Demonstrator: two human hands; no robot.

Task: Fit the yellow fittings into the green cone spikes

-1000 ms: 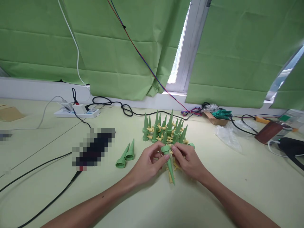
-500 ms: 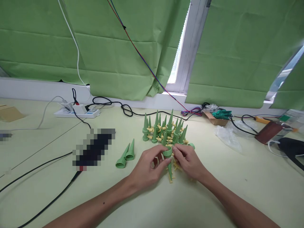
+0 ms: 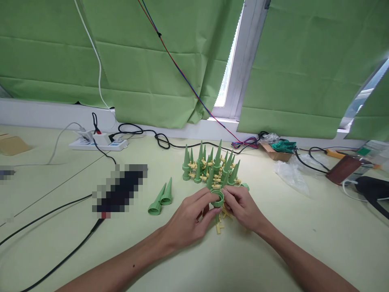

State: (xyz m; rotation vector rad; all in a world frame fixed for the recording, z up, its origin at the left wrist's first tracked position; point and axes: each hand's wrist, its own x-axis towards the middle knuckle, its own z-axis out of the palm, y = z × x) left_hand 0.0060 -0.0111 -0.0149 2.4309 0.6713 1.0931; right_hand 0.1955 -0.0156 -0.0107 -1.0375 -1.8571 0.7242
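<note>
Green cone (image 3: 218,204) has tipped, baring its mouth (image 3: 217,197); left hand (image 3: 191,213) pinches it from nine o'clock, right hand (image 3: 244,206) curled at three, contents undeterminable.

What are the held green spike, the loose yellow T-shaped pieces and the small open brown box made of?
Held green spike: probably satin plastic; evenly coloured, with moulded ridges. Yellow T-shaped pieces: likely matte plastic, uniformly coloured. Brown box: apparently cardboard, dull, with thin flat walls.

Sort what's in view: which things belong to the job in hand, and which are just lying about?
In the job:
green cone in the left hand
upright green cones
two loose green cones
yellow fittings

Lying about:
power strip
open cardboard box
clear plastic bag
</note>
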